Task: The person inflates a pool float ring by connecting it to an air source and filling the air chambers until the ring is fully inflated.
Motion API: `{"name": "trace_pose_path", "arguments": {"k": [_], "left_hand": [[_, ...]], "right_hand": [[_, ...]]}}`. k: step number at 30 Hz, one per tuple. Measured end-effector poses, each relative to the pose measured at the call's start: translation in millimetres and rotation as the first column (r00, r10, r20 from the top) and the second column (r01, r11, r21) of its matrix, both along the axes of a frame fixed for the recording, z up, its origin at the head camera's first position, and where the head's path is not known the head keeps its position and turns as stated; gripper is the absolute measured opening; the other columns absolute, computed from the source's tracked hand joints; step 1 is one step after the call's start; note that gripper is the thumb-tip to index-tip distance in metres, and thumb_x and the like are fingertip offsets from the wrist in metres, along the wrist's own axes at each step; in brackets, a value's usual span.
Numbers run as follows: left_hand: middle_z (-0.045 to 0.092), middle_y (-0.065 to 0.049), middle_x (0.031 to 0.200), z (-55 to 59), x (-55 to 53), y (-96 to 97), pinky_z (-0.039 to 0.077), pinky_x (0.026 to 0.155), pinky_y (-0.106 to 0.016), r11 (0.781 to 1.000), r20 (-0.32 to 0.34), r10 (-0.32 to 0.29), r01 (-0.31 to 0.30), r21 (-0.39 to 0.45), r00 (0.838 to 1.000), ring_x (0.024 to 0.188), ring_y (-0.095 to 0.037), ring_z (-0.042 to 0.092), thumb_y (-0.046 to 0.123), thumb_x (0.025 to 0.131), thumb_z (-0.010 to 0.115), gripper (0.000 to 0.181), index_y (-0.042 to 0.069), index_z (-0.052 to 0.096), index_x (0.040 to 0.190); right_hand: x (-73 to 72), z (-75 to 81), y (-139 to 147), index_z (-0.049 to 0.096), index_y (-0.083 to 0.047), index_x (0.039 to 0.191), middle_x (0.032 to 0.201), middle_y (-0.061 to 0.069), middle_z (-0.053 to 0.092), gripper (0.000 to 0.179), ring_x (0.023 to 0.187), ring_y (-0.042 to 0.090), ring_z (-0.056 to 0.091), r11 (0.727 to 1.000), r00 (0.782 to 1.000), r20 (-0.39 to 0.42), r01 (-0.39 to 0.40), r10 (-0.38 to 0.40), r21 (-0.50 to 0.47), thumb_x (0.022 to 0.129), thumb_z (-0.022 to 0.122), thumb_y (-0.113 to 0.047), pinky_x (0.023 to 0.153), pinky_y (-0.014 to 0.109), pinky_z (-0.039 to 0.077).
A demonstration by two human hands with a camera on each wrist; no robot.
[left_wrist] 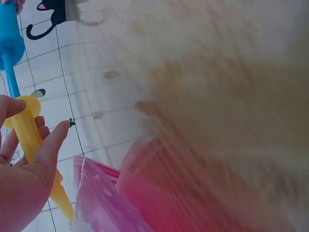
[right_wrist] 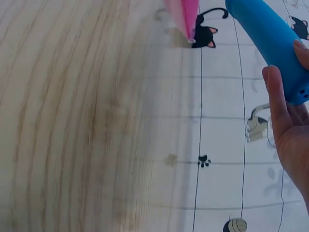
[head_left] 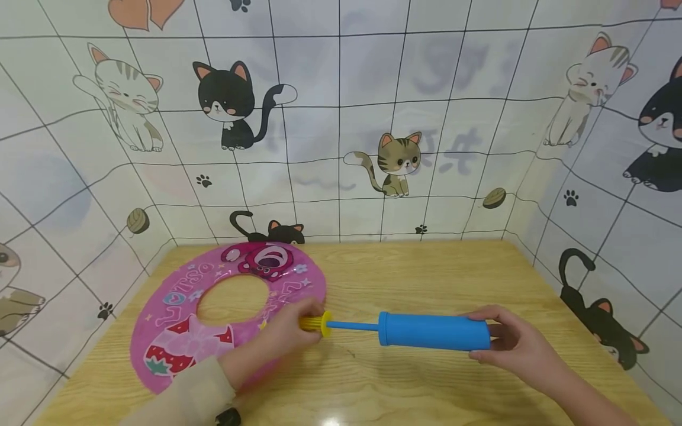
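Note:
A hand air pump is held level above the table, with its blue barrel [head_left: 434, 331] to the right and its thin blue rod [head_left: 351, 326] showing between barrel and yellow end. My left hand [head_left: 285, 334] grips the yellow handle [left_wrist: 26, 130], which tapers to a narrow tip [left_wrist: 62, 205] below the palm. At the barrel's far end, my right hand [head_left: 524, 352] holds it between thumb and fingers; small holes show in that end in the right wrist view. A pink inflatable swim ring [head_left: 146, 331] with bear and strawberry prints lies behind and under my left forearm.
The wood-grain table [head_left: 426, 272] runs back to a white wall covering [head_left: 341, 77] printed with cats and grid lines, which also encloses both sides. A dark object [head_left: 228, 417] sits by the left sleeve at the bottom edge.

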State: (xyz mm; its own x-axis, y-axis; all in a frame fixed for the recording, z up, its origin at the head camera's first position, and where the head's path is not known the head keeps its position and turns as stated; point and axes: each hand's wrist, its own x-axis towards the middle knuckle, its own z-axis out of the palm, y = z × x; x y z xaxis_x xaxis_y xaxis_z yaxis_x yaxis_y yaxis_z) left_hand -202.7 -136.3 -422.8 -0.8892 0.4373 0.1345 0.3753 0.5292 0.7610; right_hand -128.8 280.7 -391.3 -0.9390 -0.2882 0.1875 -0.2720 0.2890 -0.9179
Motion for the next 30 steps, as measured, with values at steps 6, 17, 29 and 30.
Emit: {"name": "trace_pose_path", "arguments": {"k": [6, 17, 29, 30], "left_hand": [[0.067, 0.001, 0.108, -0.3, -1.7, -8.7, 0.05, 0.094, -0.043, 1.0, -0.023, 0.008, -0.009, -0.03, 1.0, 0.104, -0.023, 0.061, 0.003, 0.079, 0.078, 0.034, 0.012, 0.064, 0.109], [0.065, 0.001, 0.101, 1.6, -1.9, -1.2, 0.053, 0.089, -0.039, 1.0, -0.053, -0.011, 0.009, -0.03, 0.999, 0.096, -0.02, 0.059, 0.001, 0.078, 0.079, 0.033, 0.01, 0.061, 0.104], [0.065, -0.002, 0.102, 4.9, 4.2, 15.5, 0.053, 0.088, -0.04, 1.0, -0.036, -0.016, 0.016, 0.004, 0.999, 0.097, -0.022, 0.06, -0.004, 0.078, 0.077, 0.034, 0.009, 0.059, 0.104], [0.065, -0.001, 0.101, 5.4, 4.2, 17.8, 0.053, 0.088, -0.04, 1.0, -0.041, -0.021, 0.022, 0.006, 0.999, 0.096, -0.022, 0.06, -0.004, 0.078, 0.077, 0.034, 0.009, 0.058, 0.103]], "right_hand": [[2.1, 0.3, 23.1, 0.052, -0.001, 0.13, 0.122, -0.018, 0.055, 0.052, 0.094, 0.012, 0.066, 0.999, 0.998, -0.057, -0.012, 0.014, 0.042, 0.083, 0.071, 0.008, 0.066, 0.038, 0.059], [0.6, 4.6, -0.3, 0.055, -0.002, 0.125, 0.118, -0.02, 0.055, 0.052, 0.092, 0.01, 0.066, 0.987, 0.988, -0.138, 0.091, -0.072, 0.134, 0.079, 0.078, 0.0, 0.069, 0.03, 0.058], [-15.1, -6.4, -55.8, 0.057, -0.003, 0.125, 0.123, 0.025, 0.054, 0.057, 0.091, 0.03, 0.066, 0.996, 0.993, 0.083, 0.086, -0.084, -0.021, 0.075, 0.083, -0.007, 0.073, 0.035, 0.058], [-15.4, -6.7, -59.5, 0.057, -0.004, 0.125, 0.122, 0.025, 0.055, 0.056, 0.09, 0.03, 0.066, 0.996, 0.993, 0.085, 0.088, -0.086, -0.022, 0.075, 0.083, -0.007, 0.073, 0.035, 0.058]]}}
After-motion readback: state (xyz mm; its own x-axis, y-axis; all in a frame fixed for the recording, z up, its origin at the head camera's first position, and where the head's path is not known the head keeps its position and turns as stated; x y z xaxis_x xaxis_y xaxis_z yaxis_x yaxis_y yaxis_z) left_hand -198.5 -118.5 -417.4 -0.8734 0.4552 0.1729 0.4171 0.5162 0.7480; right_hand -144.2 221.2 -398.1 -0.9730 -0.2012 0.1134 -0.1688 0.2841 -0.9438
